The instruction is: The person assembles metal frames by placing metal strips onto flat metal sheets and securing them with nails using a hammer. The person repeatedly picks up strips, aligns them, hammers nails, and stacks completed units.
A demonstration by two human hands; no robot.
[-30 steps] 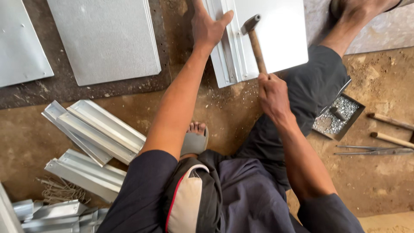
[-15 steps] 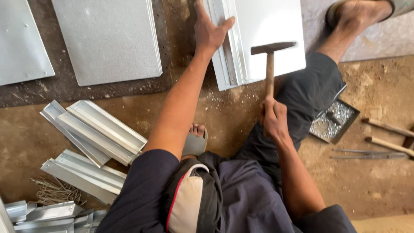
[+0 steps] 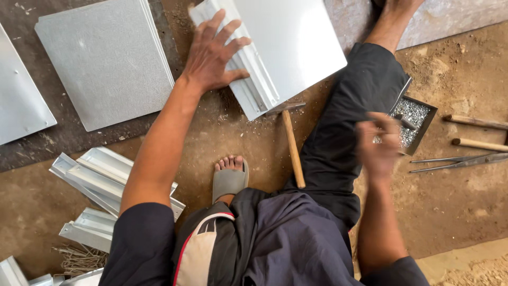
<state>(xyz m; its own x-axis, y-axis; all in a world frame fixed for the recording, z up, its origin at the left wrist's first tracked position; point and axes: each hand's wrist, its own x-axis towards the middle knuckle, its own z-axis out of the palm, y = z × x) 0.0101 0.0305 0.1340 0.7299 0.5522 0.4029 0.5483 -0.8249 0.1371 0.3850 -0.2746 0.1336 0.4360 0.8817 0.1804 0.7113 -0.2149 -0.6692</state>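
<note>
The left hand (image 3: 216, 53) lies flat with fingers spread, pressing on the folded edge of a sheet-metal panel (image 3: 296, 42) at the far middle of the scene; it grips nothing, it only bears down. The right hand (image 3: 378, 143) is blurred, raised above the right thigh just near a small tray of rivets (image 3: 415, 119); whether it is loose or pinching something cannot be told. A hammer (image 3: 292, 145) with a wooden handle lies free on the ground between the two hands, its head just beside the near corner of the panel, its handle running toward the person; neither hand touches it. The panel rests partly on a dark mat (image 3: 106, 137) and partly on bare, packed earth (image 3: 455, 212) strewn with metal filings. On the mat to the left lie a second flat grey sheet (image 3: 106, 58) and, at the far left edge, part of a third (image 3: 21, 106). Near left, on the earth, sit stacks of bent metal channels (image 3: 106, 180), with a bundle of thin wire pieces (image 3: 79, 257) nearer still. To the right of the tray lie two wooden-handled tools (image 3: 476, 132) and a pair of long metal tongs or shears (image 3: 460, 161). The person sits on the ground in dark trousers, a sandalled foot (image 3: 229, 177) planted near the hammer handle.
</note>
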